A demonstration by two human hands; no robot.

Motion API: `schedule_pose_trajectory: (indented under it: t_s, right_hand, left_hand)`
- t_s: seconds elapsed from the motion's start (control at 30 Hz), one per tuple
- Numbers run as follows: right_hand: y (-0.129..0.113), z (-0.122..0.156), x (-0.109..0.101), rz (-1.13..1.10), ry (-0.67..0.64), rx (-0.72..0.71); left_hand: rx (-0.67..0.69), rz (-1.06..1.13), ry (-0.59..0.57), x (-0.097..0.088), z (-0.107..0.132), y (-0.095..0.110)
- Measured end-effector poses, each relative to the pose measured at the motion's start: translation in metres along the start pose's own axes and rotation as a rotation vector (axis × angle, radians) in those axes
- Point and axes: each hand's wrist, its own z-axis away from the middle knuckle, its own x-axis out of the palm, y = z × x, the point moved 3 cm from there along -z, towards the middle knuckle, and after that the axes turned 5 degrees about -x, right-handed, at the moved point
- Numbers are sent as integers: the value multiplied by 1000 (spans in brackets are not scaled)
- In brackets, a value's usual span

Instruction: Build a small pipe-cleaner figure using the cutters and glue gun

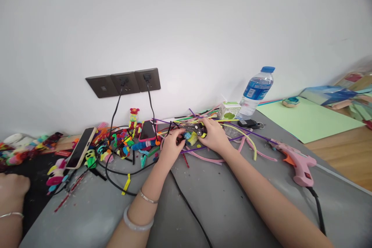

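In my right hand (214, 135) is a pair of pliers (195, 128) with black and yellow handles, its jaws pointing left. My left hand (172, 145) is closed just left of the jaws. Thin black strands stand up by its fingers, but what it pinches is too small to make out. Between the hands, a blue and yellow fuzzy bundle (191, 138) lies on the table. Purple, pink and yellow pipe cleaners (242, 135) spread around and beyond both hands.
A pink glue gun (299, 161) lies right; a water bottle (255, 93) and small carton (228, 111) stand behind. Left are phones (81, 147), (148, 130), colourful pipe-cleaner figures (90, 157) and black cables (186, 201). Another person's hand (13, 192) rests at the left edge.
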Motion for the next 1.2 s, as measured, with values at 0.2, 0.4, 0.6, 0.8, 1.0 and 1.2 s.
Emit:
schedule_pose_trajectory:
  t_s: [0.2,0.4,0.6,0.8,1.0,1.2]
  right_hand:
    - [-1,0,0,-2,9,-7]
    - [0,-1,0,2,1,1]
    - [-1,-1,-1,-2,14,-4]
    - [-1,-1,-1,0,19,-3]
    - [-2,-1,-1,-6,18,1]
    - [-1,0,-1,-9,2,-5]
  left_hand:
    - [-22,11,52,-2,1,0]
    - [-93,98,93,-5,3,4]
    - [-41,202,84,-6,2,4]
    - [6,169,95,-5,2,2]
    - [-8,194,108,-4,3,1]
    - [-10,234,160,-10,4,6]
